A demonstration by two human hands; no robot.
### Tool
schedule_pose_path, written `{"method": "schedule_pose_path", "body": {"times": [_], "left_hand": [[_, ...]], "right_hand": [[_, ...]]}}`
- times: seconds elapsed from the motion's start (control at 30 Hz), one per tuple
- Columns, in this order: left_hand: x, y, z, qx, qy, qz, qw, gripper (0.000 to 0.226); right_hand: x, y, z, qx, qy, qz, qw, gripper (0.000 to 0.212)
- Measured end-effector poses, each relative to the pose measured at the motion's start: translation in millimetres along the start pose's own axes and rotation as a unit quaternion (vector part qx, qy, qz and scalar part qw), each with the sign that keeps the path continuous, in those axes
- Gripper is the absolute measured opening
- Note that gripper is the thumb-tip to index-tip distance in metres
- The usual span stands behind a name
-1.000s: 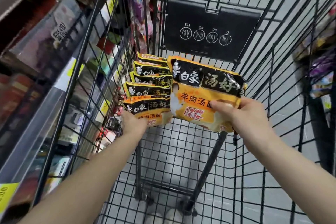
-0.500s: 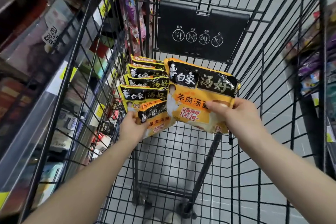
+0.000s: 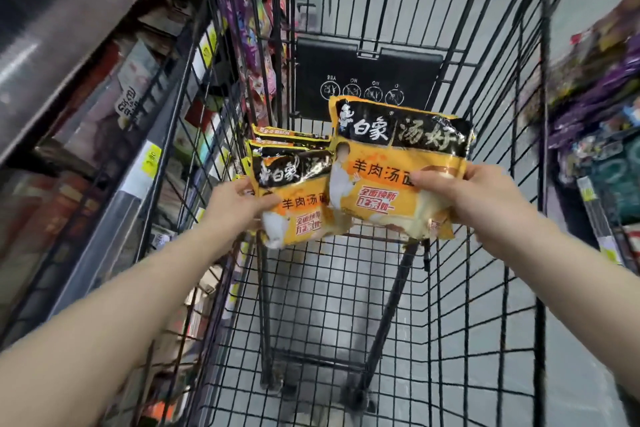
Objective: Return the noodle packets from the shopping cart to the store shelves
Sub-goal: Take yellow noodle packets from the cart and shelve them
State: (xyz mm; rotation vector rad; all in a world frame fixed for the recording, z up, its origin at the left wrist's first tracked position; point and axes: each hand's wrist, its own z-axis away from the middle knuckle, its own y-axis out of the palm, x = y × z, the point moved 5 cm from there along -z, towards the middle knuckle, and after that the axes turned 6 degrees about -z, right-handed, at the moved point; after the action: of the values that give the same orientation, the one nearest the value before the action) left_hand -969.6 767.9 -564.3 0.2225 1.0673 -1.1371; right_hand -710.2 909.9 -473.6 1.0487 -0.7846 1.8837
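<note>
Orange-black noodle packet (image 3: 391, 163) at frame centre, pinched at its right edge by right hand (image 3: 474, 198); left hand (image 3: 235, 204) grips 2nd packet (image 3: 294, 198) just left, w/ more packets (image 3: 287, 140) behind; all above wire cart (image 3: 346, 305); store shelves (image 3: 104, 121) at left.

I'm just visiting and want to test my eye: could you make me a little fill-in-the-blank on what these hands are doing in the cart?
1. Each hand grips one noodle ____.
2. The right hand holds its packet above the wire ____.
3. The left hand holds a packet in front of more packets stacked at the cart's ____ side.

Missing words: packet; cart; left
</note>
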Motion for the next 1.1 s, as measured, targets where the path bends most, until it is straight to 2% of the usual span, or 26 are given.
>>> {"method": "schedule_pose_path", "body": {"times": [0.13,0.23,0.27,0.37,0.43,0.47,0.53,0.6,0.8,0.9,1.03,1.1], "left_hand": [[-42,-22,26,0.025,0.031,0.039,0.998,0.08],[-81,-35,51,0.08,0.062,0.023,0.995,0.092],[-95,-39,59,0.097,0.068,0.025,0.993,0.089],[-144,-49,88,0.143,0.104,0.033,0.984,0.053],[-181,-55,108,0.151,0.13,0.021,0.98,0.04],[-200,-59,118,0.151,0.143,0.017,0.978,0.044],[-238,-62,135,0.153,0.167,0.014,0.974,0.067],[-275,-62,155,0.162,0.189,0.014,0.968,0.084],[-357,-46,207,0.226,0.256,-0.004,0.94,0.065],[-382,-27,232,0.268,0.289,-0.028,0.919,0.063],[-403,4,259,0.336,0.319,-0.05,0.885,0.077],[-410,21,271,0.372,0.326,-0.062,0.867,0.062]], "right_hand": [[45,-34,28,-0.004,-0.03,0.027,0.999,0.021],[83,-59,55,0.008,-0.046,0.033,0.998,0.037],[96,-67,65,0.017,-0.049,0.033,0.998,0.041],[132,-94,96,0.027,-0.05,0.016,0.998,0.041],[153,-113,117,0.03,-0.05,-0.003,0.998,0.04],[163,-122,128,0.029,-0.051,-0.011,0.998,0.04],[185,-142,154,0.021,-0.054,-0.02,0.998,0.036],[205,-162,181,0.008,-0.065,-0.025,0.998,0.025],[239,-216,262,-0.05,-0.102,-0.052,0.992,0.017],[238,-238,302,-0.093,-0.108,-0.045,0.989,0.03],[224,-254,355,-0.152,-0.098,-0.069,0.981,0.043],[212,-258,384,-0.179,-0.091,-0.066,0.977,0.049]]}}
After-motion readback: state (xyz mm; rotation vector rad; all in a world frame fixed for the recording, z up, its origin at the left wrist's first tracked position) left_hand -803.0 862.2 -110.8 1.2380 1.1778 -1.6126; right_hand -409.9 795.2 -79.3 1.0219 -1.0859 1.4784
